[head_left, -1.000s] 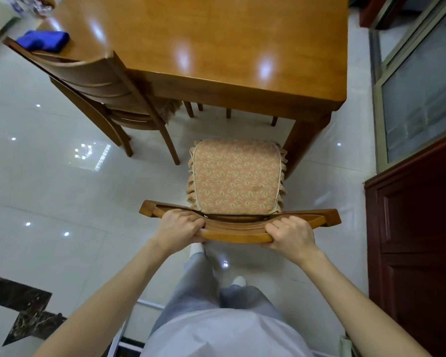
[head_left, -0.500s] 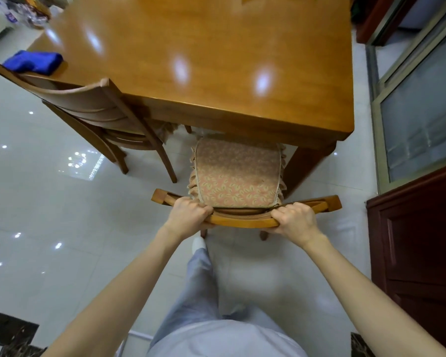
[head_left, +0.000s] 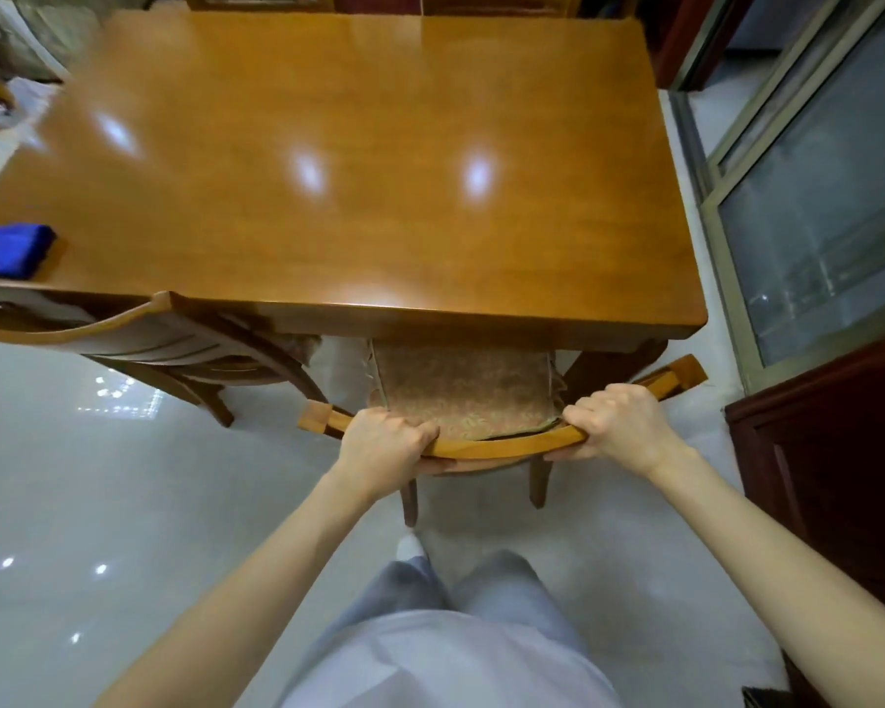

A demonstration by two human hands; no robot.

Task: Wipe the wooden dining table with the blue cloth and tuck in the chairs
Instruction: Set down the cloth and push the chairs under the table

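**Gripping the chair at the dining table**

**Concealed and cropped parts**
- The front portion of the seat cushion lies in shadow beneath the near edge of the table. Only its rear portion shows.
- The front legs of the chair are concealed. Two rear legs show below the curved top rail.
- The blue cloth rests on the tabletop at the near left corner. The left frame edge cuts it off.
- A second chair stands to the left of the first, with its backrest close against the table edge. It is also cropped at the left.
- Items beyond the far left corner of the table are blurred and cannot be identified.

**Grip state**
- The left hand is curled over the left part of the top rail, with the knuckles uppermost.
- The right hand is curled over the right part of the rail. Its thumb lies along the underside.
- Both hands clasp the rail firmly. Most fingertips are hidden behind the knuckles.

**Surroundings**
- The chair stands on a glossy pale floor.
- A dark red cabinet stands at the right.
- A glass door lies beyond the cabinet.
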